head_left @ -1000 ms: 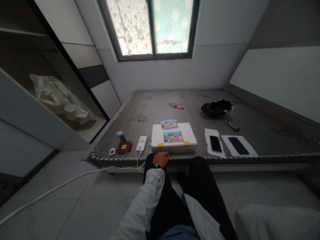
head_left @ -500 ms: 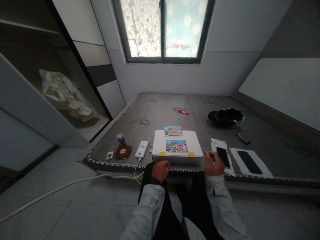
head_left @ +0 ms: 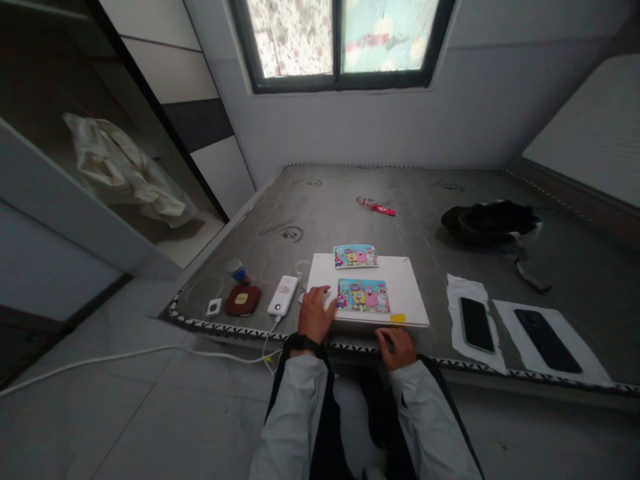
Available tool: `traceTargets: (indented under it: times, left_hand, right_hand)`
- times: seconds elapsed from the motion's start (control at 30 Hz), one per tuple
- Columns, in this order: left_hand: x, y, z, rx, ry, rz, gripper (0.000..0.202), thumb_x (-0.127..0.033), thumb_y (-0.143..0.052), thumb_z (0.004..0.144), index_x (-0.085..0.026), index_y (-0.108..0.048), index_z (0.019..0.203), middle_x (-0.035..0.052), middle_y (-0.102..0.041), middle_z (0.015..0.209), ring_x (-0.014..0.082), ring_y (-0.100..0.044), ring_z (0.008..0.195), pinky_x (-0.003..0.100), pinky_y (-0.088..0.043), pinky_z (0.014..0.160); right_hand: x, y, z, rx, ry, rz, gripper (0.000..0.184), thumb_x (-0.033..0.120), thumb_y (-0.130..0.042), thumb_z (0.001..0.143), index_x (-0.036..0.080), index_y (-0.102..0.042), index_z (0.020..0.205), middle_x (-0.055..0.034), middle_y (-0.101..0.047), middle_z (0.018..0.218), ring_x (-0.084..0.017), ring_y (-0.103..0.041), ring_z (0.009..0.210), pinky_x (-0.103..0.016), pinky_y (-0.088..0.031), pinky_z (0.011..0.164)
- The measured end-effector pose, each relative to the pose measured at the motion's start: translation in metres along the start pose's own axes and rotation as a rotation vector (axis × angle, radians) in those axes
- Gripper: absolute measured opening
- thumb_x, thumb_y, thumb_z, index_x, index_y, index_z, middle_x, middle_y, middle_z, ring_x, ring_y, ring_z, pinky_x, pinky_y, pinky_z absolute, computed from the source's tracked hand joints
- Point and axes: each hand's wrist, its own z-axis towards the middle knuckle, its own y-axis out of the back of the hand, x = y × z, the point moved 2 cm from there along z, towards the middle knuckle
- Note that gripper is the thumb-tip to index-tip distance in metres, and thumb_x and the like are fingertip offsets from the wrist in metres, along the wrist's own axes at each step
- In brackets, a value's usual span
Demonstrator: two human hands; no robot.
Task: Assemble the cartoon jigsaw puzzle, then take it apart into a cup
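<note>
A white cardboard box [head_left: 405,287] lies flat near the front edge of the mattress, with a yellow tape piece [head_left: 398,319] at its front right. On its lid is a colourful cartoon sticker [head_left: 363,295]; a second cartoon card [head_left: 356,256] lies at the back edge. My left hand [head_left: 316,317] rests on the box's front left corner, fingers apart, covering that part. Close against the front side is my right hand [head_left: 397,347], its fingers bent and loosely apart, with nothing visible in them. Whether it touches the box is hard to see.
Left of the box are a white power bank [head_left: 283,296] with a cable, a brown case [head_left: 243,301], a small can [head_left: 239,271] and a small white square item [head_left: 215,307]. Two phones [head_left: 477,325] lie on white cloths at right. Behind are a dark cap [head_left: 493,223] and a red item [head_left: 379,207].
My left hand has moved forward onto the box's front left corner and its fingers have spread. My right hand has moved left, from beside the box to its front. The view has tilted down.
</note>
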Motion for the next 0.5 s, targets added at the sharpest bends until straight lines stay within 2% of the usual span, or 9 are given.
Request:
traceTargets:
  times: [0.13, 0.23, 0.33, 0.5]
  left_hand:
    - [0.011, -0.006, 0.035, 0.29, -0.2, 0.103, 0.082, -0.05, -0.08, 0.074, -0.019, -0.049, 0.143, 0.0107, -0.056, 0.145, 0.0286, -0.051, 0.13, 0.042, -0.042, 0.11]
    - [0.018, -0.009, 0.05, 0.442, -0.28, 0.165, 0.106, -0.059, -0.084, 0.064, -0.021, -0.039, 0.152, 0.0123, -0.049, 0.152, 0.0312, -0.042, 0.14, 0.045, -0.039, 0.112]
    - [0.021, -0.009, 0.055, 0.492, -0.301, 0.186, 0.111, -0.063, -0.084, 0.061, -0.024, -0.037, 0.153, 0.0115, -0.05, 0.151, 0.0312, -0.039, 0.143, 0.046, -0.038, 0.113]
    - [0.016, -0.004, 0.056, 0.481, -0.328, 0.188, 0.103, -0.063, -0.082, 0.064, -0.026, -0.04, 0.151, 0.01, -0.054, 0.148, 0.0287, -0.044, 0.139, 0.042, -0.039, 0.111]
  right_hand:
    - [0.011, -0.001, 0.007, -0.117, 0.133, -0.139, 0.017, 0.031, -0.061, 0.094, 0.022, -0.075, 0.093, -0.0064, -0.074, 0.093, -0.02, -0.066, 0.089, -0.033, -0.044, 0.083]
    - [0.016, -0.004, 0.016, -0.16, 0.128, -0.204, 0.023, 0.036, -0.062, 0.094, 0.023, -0.074, 0.108, -0.0085, -0.073, 0.109, -0.023, -0.065, 0.101, -0.036, -0.042, 0.09]
    - [0.016, -0.009, 0.024, -0.138, 0.078, -0.234, 0.026, 0.036, -0.062, 0.094, 0.026, -0.073, 0.115, -0.0073, -0.071, 0.12, -0.022, -0.065, 0.11, -0.037, -0.036, 0.098]
    - [0.011, -0.013, 0.03, -0.102, 0.004, -0.219, 0.025, 0.03, -0.062, 0.093, 0.031, -0.074, 0.116, -0.0031, -0.071, 0.123, -0.02, -0.064, 0.114, -0.036, -0.032, 0.102]
